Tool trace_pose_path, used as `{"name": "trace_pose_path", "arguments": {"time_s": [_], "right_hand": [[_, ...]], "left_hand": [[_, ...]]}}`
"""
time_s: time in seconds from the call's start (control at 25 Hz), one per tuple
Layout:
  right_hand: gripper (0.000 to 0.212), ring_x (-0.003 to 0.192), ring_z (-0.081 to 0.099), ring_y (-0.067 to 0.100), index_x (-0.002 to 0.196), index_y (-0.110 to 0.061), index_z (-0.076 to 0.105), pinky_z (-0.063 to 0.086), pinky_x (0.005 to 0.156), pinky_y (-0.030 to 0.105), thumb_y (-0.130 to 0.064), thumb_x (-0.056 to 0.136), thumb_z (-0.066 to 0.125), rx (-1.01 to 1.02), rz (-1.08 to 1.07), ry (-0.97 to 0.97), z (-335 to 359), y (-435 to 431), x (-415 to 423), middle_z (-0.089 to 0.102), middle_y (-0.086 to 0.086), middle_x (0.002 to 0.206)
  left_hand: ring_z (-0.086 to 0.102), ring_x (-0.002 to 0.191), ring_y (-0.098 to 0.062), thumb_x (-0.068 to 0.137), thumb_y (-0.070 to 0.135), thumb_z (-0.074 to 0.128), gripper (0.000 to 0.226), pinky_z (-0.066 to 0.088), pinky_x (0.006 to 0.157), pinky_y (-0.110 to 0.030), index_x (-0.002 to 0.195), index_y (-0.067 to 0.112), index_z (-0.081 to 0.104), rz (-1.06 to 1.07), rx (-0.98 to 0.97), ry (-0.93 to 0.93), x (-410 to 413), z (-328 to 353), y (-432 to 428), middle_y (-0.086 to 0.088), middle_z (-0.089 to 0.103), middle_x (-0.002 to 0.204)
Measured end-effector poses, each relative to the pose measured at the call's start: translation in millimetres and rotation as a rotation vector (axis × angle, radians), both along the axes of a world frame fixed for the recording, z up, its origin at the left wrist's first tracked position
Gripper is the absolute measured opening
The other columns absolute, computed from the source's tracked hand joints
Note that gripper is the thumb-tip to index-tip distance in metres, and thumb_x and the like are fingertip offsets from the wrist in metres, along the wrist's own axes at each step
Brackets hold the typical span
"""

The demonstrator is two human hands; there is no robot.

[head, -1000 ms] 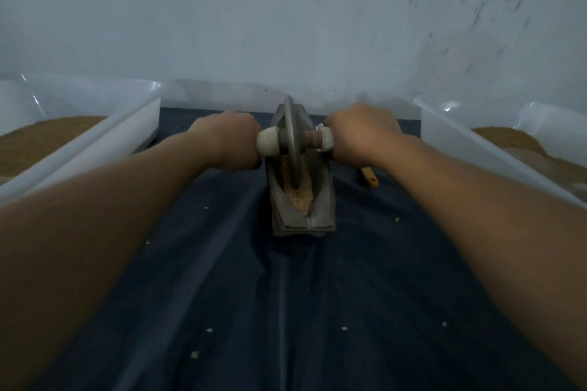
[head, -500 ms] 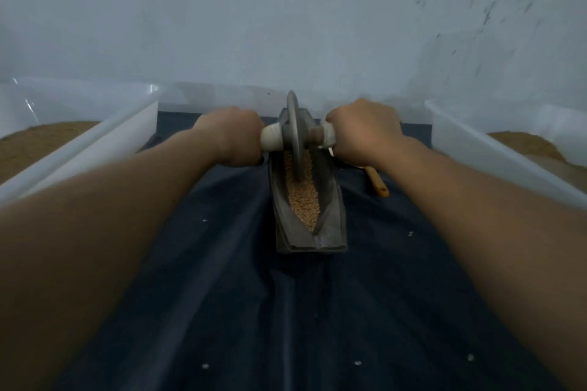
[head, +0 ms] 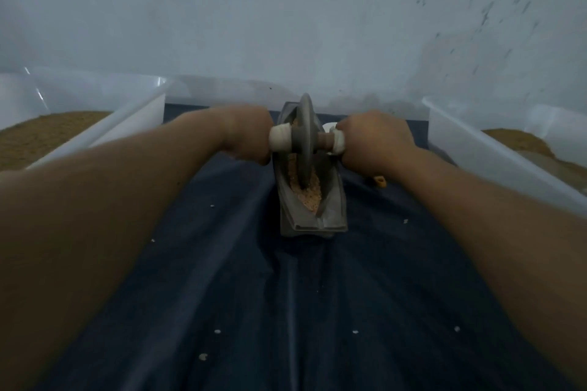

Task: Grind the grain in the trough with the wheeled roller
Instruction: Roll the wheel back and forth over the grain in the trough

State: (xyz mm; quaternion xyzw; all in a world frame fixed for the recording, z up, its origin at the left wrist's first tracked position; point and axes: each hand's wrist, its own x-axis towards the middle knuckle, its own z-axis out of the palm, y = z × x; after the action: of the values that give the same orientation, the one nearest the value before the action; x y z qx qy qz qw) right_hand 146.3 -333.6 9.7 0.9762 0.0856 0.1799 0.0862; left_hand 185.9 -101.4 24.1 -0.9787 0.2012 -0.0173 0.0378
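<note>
A narrow grey metal trough (head: pixel 332 200) lies lengthwise on a dark blue cloth (head: pixel 286 295), holding pale crushed grain (head: pixel 309 195) at its near end. A grey disc wheel (head: pixel 305 140) stands upright in the groove on a wooden axle with taped handles. My left hand (head: pixel 246 133) grips the left handle and my right hand (head: pixel 371 140) grips the right one. The wheel sits around the trough's middle and hides the grain under it.
White plastic tubs flank the cloth: the left tub (head: pixel 127 117) and the right tub (head: pixel 476 149) both hold brown meal. A small orange tool (head: pixel 379 181) lies by my right wrist. Stray grains dot the cloth. A pale wall rises just behind.
The wheel has rolled nearer along the trough, covering more of the grain, and both hands came back with it. The view has shifted slightly.
</note>
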Motion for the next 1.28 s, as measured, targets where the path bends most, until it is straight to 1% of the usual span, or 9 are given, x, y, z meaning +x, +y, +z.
{"name": "trace_pose_path", "arguments": {"time_s": [0.16,0.28,0.44,0.56,0.72,0.84,0.96,1.08,1.28], "right_hand": [[0.011,0.062,0.053,0.016,0.079,-0.031,0.06,0.033,0.049,0.024,-0.04,0.081,0.064,0.002,0.0,0.007,3.4,-0.7,32.4,0.058,-0.005,0.072],[0.006,0.061,0.05,0.015,0.083,-0.031,0.063,0.03,0.049,0.023,-0.036,0.082,0.064,0.023,-0.007,-0.009,2.0,-2.9,42.1,0.057,-0.006,0.073],[0.017,0.063,0.053,0.017,0.079,-0.03,0.061,0.033,0.049,0.023,-0.046,0.083,0.063,0.028,-0.008,-0.028,-2.9,-1.6,29.8,0.057,-0.005,0.07],[0.016,0.058,0.052,0.015,0.071,-0.028,0.056,0.038,0.051,0.025,-0.041,0.079,0.063,0.021,-0.031,-0.058,-5.3,0.3,10.5,0.055,-0.007,0.065],[0.018,0.054,0.048,0.013,0.064,-0.03,0.048,0.033,0.048,0.023,-0.035,0.075,0.061,0.0,-0.007,-0.06,-4.1,1.9,-7.4,0.053,-0.008,0.062],[0.013,0.055,0.05,0.013,0.069,-0.03,0.055,0.033,0.047,0.023,-0.038,0.076,0.061,0.004,-0.021,-0.037,-4.4,0.6,-2.0,0.055,-0.008,0.062],[0.019,0.058,0.052,0.014,0.074,-0.029,0.06,0.036,0.049,0.023,-0.047,0.08,0.062,0.018,-0.026,0.005,-3.7,-1.0,15.7,0.058,-0.005,0.066],[0.018,0.06,0.053,0.015,0.078,-0.027,0.061,0.036,0.049,0.024,-0.044,0.082,0.065,0.04,-0.033,0.043,-6.7,-5.4,32.2,0.061,-0.002,0.072],[0.017,0.064,0.055,0.019,0.077,-0.029,0.059,0.039,0.053,0.028,-0.045,0.079,0.065,0.094,-0.039,0.04,-8.7,-7.4,30.0,0.059,-0.004,0.073]], "left_hand": [[0.066,0.049,-0.016,0.071,0.03,0.075,0.016,0.053,0.055,-0.028,0.072,0.015,0.067,0.023,-0.015,0.004,28.0,0.9,-4.6,-0.001,0.066,0.05],[0.067,0.055,-0.018,0.069,0.03,0.073,0.018,0.055,0.057,-0.028,0.077,0.014,0.069,0.034,-0.005,-0.03,36.0,3.0,-7.7,-0.005,0.07,0.059],[0.066,0.064,-0.02,0.069,0.034,0.074,0.027,0.055,0.06,-0.031,0.088,0.017,0.068,0.023,0.014,-0.066,22.9,3.2,-7.1,-0.003,0.07,0.076],[0.06,0.064,-0.015,0.071,0.039,0.073,0.025,0.045,0.055,-0.028,0.09,0.024,0.066,0.012,0.041,-0.078,1.6,2.3,-3.1,0.004,0.064,0.075],[0.058,0.064,-0.012,0.072,0.04,0.075,0.022,0.044,0.056,-0.029,0.087,0.028,0.063,0.021,0.022,-0.062,-15.2,-1.1,2.2,0.007,0.061,0.074],[0.059,0.066,-0.014,0.073,0.038,0.076,0.023,0.05,0.062,-0.032,0.086,0.027,0.061,0.013,0.027,-0.058,-9.1,-0.4,0.4,0.006,0.06,0.074],[0.063,0.066,-0.019,0.071,0.034,0.079,0.026,0.055,0.065,-0.033,0.085,0.02,0.062,0.011,0.049,-0.078,7.3,3.1,-6.4,0.001,0.062,0.073],[0.066,0.063,-0.021,0.067,0.033,0.079,0.028,0.054,0.059,-0.029,0.087,0.017,0.069,0.014,0.089,-0.093,23.7,8.8,-14.5,-0.005,0.07,0.075],[0.06,0.059,-0.016,0.064,0.034,0.079,0.028,0.05,0.057,-0.029,0.083,0.02,0.063,0.018,0.121,-0.143,22.4,13.7,-17.3,0.001,0.062,0.069]]}}
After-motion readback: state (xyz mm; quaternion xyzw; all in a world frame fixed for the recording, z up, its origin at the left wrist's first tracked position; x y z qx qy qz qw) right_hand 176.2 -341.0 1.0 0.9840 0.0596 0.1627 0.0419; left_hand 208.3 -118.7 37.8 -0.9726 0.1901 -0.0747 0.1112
